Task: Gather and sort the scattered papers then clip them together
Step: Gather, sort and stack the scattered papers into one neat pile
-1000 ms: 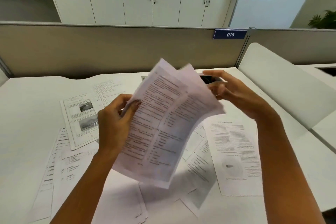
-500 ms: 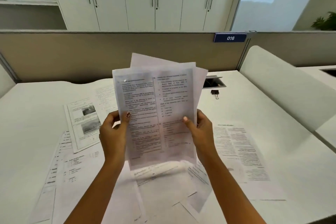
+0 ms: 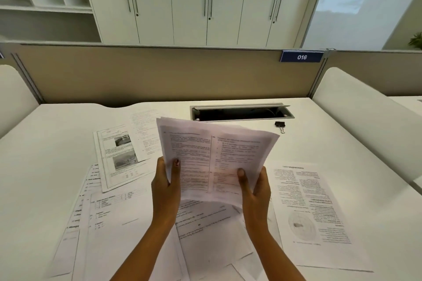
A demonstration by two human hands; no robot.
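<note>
I hold a small stack of printed papers (image 3: 212, 155) above the white desk (image 3: 45, 143), tilted away from me. My left hand (image 3: 165, 187) grips its lower left edge, thumb on the front. My right hand (image 3: 253, 189) grips the lower right edge the same way. Several loose sheets lie scattered below: one with two photos (image 3: 118, 155) at the left, one with a round diagram (image 3: 308, 203) at the right, others (image 3: 114, 223) under my forearms. A black binder clip (image 3: 280, 125) lies on the desk beyond the stack, to the right.
An open cable slot (image 3: 242, 113) is set into the desk behind the stack. A beige partition (image 3: 159, 73) with a blue "016" tag (image 3: 301, 56) closes the back. White side dividers (image 3: 365, 116) flank the desk. Cabinets stand beyond.
My right hand left the far top of the stack and took its lower right edge. The stack turned square, then tipped back and lower, and the view drew closer to the desk.
</note>
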